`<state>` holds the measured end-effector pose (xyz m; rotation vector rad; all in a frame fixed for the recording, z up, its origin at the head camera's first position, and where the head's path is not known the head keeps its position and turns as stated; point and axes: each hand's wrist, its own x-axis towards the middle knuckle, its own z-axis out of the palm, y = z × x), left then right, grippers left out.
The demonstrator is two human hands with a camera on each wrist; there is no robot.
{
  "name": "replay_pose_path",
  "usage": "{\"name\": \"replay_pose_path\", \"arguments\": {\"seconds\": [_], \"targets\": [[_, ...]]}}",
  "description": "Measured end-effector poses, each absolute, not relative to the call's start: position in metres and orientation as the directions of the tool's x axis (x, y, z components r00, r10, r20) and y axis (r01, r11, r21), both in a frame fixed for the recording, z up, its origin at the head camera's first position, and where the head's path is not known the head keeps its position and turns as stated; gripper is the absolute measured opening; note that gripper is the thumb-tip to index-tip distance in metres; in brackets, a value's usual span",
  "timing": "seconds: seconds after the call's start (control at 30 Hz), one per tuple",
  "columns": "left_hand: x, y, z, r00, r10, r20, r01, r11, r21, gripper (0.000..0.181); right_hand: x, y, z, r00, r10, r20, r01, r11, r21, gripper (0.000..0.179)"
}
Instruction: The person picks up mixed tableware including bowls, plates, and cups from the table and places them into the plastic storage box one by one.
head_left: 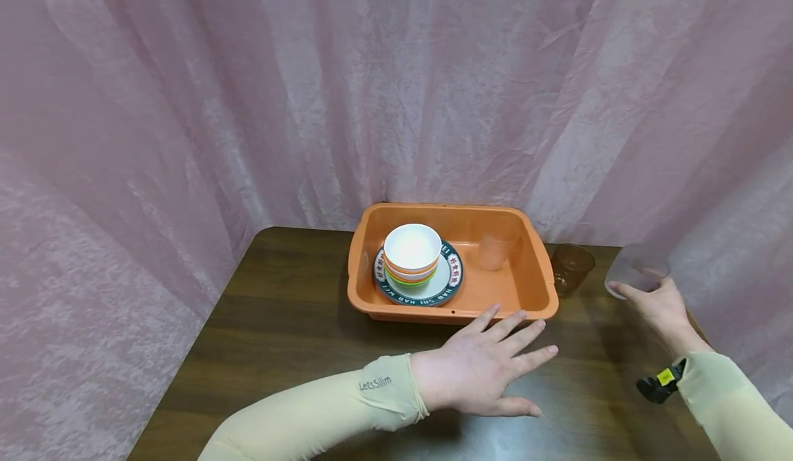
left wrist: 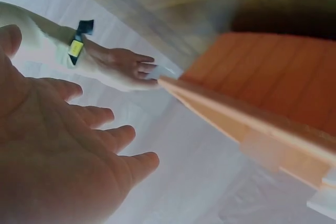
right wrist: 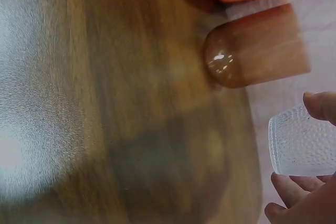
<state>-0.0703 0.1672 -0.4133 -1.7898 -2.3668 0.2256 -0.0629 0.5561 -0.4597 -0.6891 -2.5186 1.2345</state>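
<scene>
My right hand (head_left: 661, 313) grips a clear textured cup (right wrist: 296, 142) at the table's right side. Thumb and fingers lie on opposite sides of the cup, as the right wrist view shows. To its left stands a brown see-through cup (head_left: 571, 267), beside the orange basin (head_left: 539, 254). With fingers spread, my left hand (head_left: 480, 365) hovers in front of the basin's near wall and holds nothing. In the basin are a stack of bowls (head_left: 411, 249), white on top, on a green-rimmed plate (head_left: 454, 279), and a clear cup (head_left: 493, 253) to their right.
The dark wooden table (head_left: 285, 309) extends to the left and front of the basin. Pink curtains (head_left: 384, 103) hang behind the table and on both sides, close to its back edge.
</scene>
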Motion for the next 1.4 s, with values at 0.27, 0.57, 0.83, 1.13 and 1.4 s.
{"name": "replay_pose_path", "arguments": {"seconds": [0.27,0.57,0.83,1.13,1.4], "targets": [[-0.088,0.147,-0.398,-0.283,0.957,0.062,0.937,0.289,-0.197,0.08,-0.056,0.547,-0.44,-0.875,0.484,0.003,0.29,0.53,-0.796,0.097],[-0.11,0.12,-0.389,-0.323,0.944,0.072,0.935,0.33,-0.13,0.08,-0.05,0.519,-0.417,-0.906,0.423,0.02,0.242,0.555,-0.796,0.097],[-0.129,0.095,-0.386,-0.371,0.925,0.08,0.921,0.378,-0.099,0.079,-0.05,0.489,-0.397,-0.938,0.346,0.013,0.202,0.577,-0.792,0.093],[-0.14,0.073,-0.388,-0.405,0.911,0.073,0.911,0.409,-0.05,0.079,-0.053,0.458,-0.389,-0.971,0.226,0.084,0.074,0.611,-0.789,0.084],[-0.149,0.053,-0.389,-0.45,0.89,0.075,0.892,0.452,-0.02,0.078,-0.056,0.421,-0.383,-0.983,0.122,0.14,-0.049,0.56,-0.827,0.078]]}}
